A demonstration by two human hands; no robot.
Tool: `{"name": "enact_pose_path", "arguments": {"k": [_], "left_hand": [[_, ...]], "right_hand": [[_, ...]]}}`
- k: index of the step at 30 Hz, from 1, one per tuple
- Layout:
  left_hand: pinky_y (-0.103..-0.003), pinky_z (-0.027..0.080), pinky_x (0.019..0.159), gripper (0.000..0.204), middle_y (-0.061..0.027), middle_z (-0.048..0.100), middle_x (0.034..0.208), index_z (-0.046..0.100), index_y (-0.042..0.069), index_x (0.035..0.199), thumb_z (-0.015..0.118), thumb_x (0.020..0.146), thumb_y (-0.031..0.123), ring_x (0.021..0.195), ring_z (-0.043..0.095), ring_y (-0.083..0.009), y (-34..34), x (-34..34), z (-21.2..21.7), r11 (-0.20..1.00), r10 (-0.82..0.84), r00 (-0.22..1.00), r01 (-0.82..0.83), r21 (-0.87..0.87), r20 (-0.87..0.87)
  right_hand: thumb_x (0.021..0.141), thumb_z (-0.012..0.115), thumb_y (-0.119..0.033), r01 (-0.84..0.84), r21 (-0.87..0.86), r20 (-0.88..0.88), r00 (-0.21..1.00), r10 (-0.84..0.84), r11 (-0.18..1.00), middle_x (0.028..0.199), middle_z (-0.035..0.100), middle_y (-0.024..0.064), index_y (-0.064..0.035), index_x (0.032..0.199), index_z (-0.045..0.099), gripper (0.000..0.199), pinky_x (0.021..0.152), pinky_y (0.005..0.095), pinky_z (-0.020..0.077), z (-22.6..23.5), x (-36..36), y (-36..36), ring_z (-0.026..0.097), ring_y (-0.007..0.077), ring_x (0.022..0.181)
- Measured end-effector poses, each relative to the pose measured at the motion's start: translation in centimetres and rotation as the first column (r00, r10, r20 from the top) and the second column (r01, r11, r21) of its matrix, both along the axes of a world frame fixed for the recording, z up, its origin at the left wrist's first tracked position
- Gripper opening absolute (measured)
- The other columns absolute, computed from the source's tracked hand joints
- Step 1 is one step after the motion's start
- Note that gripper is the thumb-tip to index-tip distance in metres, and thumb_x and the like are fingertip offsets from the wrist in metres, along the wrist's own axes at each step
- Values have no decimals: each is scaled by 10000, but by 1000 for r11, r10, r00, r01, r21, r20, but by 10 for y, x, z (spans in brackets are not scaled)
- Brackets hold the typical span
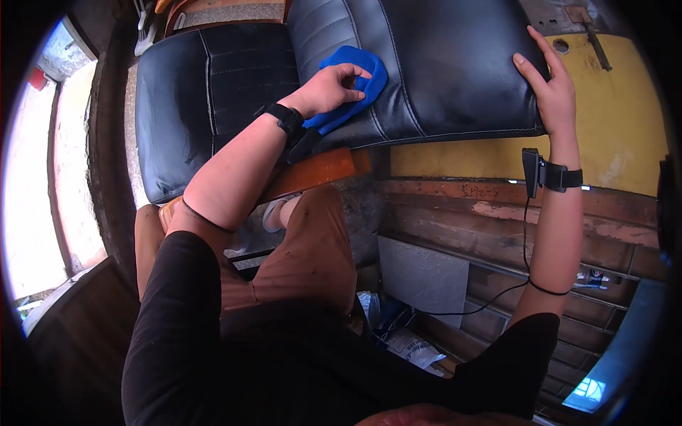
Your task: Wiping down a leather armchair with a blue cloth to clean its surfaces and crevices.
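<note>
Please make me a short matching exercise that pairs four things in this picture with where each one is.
Things:
1. left hand
2. right hand
3. blue cloth
4. black wrist device

Places:
A. strapped to the right wrist, cable hanging down
B. on the black seat cushion, under the left hand
C. pressing on the cloth
D. gripping the cushion's right edge

Pairs: 1-C, 2-D, 3-B, 4-A
</note>
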State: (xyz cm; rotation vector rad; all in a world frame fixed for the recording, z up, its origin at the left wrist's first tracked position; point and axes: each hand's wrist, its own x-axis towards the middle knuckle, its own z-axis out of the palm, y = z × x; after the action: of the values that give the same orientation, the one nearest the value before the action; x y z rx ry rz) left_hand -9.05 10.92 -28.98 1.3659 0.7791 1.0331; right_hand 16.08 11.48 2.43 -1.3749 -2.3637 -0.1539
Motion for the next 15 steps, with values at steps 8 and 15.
{"name": "enact_pose_path", "arguments": {"k": [8, 15], "left_hand": [[-319, 459, 997, 483, -73, 656, 1146, 580, 111, 1305, 767, 860, 138, 1094, 597, -173, -15, 5, 9, 985, 127, 967, -97, 142, -222], [-347, 462, 1019, 493, -132, 661, 1218, 579, 79, 1330, 752, 878, 169, 1138, 625, -245, -33, 20, 27, 941, 61, 995, -33, 337, -73]], "right_hand": [[893, 717, -267, 2, 7, 34, 999, -2, 1000, 1365, 579, 134, -88, 1389, 573, 547, 1052, 304, 405, 1, -4, -3, 552, 214, 1235], [893, 720, -253, 4, -13, 11, 1000, -4, 1000, 1356, 584, 131, -81, 1388, 572, 545, 1052, 299, 403, -1, -3, -2, 552, 205, 1224]]}}
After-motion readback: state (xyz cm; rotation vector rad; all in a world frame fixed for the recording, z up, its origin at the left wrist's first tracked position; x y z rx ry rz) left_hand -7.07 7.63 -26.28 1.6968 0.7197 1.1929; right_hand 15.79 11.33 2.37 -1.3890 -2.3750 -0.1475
